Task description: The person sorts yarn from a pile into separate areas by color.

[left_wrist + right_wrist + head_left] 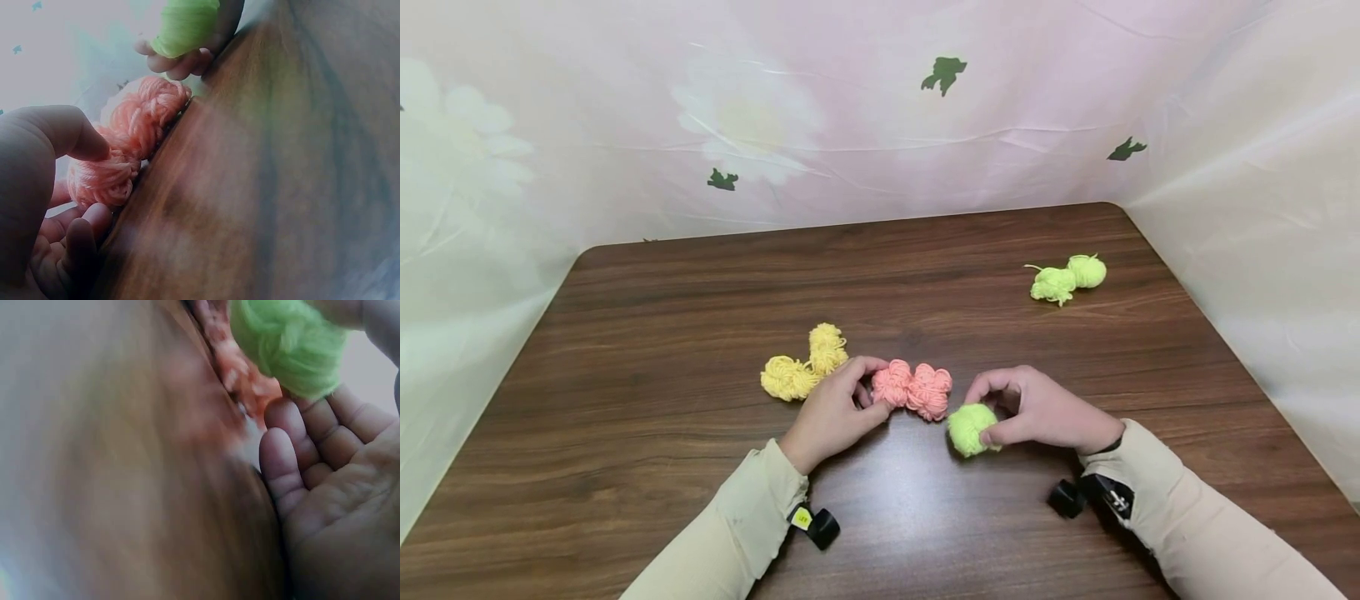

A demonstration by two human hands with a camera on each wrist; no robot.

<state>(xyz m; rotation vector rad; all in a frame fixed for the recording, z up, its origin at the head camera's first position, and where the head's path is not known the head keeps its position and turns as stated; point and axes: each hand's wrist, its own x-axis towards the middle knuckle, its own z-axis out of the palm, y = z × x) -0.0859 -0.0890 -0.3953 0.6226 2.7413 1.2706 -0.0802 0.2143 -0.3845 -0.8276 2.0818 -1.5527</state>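
Two bundles of pink yarn (929,392) lie side by side near the middle of the table. My left hand (837,410) pinches the left one between thumb and fingers; the left wrist view shows the thumb on top of the pink yarn (103,178). Just right of the pink pair, my right hand (1033,410) holds a light green yarn ball (972,429) between thumb and fingers. In the right wrist view the green ball (290,347) sits in front of the pink yarn. Behind the left hand are bundles of yellow yarn (787,378), partly covered by it.
Two more light green yarn pieces (1054,284) lie at the back right, a loose strand sticking out. The dark wooden table (662,317) ends at a flower-printed cloth (865,108) behind and at pale cloth on both sides.
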